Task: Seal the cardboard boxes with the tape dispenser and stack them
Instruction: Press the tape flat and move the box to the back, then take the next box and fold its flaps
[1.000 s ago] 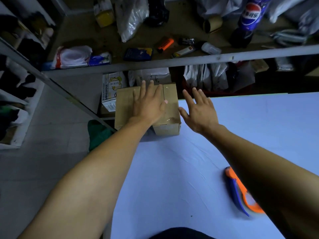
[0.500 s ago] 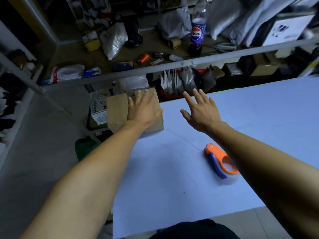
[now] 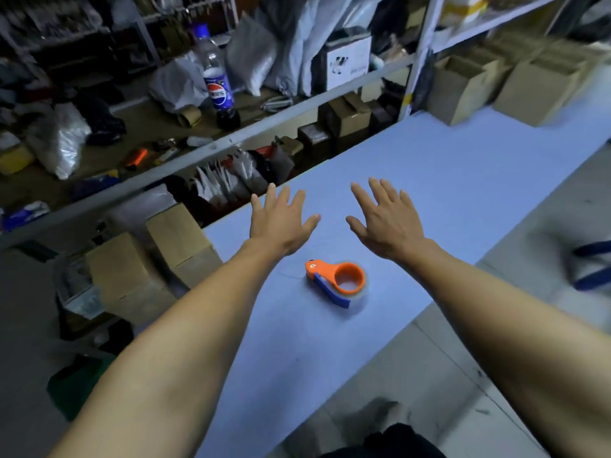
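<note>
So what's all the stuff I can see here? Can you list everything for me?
Tape dispenser: one, orange and blue, lying on the table between the two forearms.
Table: one, pale blue top, running away to the right.
Cardboard boxes: at least two, brown, at the table's far right end.
Closed boxes: two, brown, just off the table's left edge; what they rest on is unclear.
Soda bottle: one, clear with blue label, upright on the shelf.
Shelf: grey metal rack behind the table, cluttered with bags and small items.
Orange tool: one, on the shelf, too blurred to identify.
Left hand: open, fingers spread, above the table.
Right hand: open, fingers spread, above the table.
</note>
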`<state>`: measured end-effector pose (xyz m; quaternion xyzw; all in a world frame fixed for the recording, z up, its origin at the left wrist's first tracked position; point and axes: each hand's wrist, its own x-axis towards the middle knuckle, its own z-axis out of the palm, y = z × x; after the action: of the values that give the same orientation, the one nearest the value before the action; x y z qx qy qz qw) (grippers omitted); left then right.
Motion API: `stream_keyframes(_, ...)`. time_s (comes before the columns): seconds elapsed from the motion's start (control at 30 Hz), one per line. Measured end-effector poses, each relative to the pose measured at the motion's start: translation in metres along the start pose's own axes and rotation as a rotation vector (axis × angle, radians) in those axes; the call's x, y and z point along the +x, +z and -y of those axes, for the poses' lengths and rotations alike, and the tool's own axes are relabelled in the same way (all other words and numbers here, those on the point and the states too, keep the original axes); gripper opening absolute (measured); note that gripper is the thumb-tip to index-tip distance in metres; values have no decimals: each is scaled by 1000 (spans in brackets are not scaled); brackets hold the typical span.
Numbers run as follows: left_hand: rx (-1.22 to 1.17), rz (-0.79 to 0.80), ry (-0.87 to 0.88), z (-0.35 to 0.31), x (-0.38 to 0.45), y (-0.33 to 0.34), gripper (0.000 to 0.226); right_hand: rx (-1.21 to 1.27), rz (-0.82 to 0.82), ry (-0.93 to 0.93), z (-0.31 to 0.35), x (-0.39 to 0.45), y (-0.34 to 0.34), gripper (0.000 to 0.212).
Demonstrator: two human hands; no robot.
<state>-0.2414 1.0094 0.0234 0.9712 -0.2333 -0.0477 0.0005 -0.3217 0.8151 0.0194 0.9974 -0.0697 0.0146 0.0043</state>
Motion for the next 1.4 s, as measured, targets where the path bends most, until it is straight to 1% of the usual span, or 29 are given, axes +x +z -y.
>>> stream_keyframes(0.17, 47, -30, 156, -96, 37, -7, 70, -19, 0, 148, -90, -26, -3, 68)
stream_keyframes(0.37, 75, -27, 295, -219, 78, -17, 71, -26, 28, 284, -199, -49, -6, 69)
stream_keyframes(0.53, 93, -50, 371, -293, 111, -28, 65, 4, 29, 359, -272, -54, -13, 69)
stream_keyframes(0.73, 109, -49, 393, -350, 157, -41, 68, 42, 15, 425, -337, -42, -19, 68)
stream_keyframes(0.9, 105, -33, 401, -389, 207, -42, 68, 39, 16, 448, -390, -11, -20, 68)
stream_keyframes(1.1, 91, -20, 394, -429, 290, -38, 69, 19, 43, 448, -451, 52, -9, 67)
stream_keyframes(1.4, 79, 36, 363, -469, 410, -41, 69, 32, 69, 424, -535, 158, -5, 67)
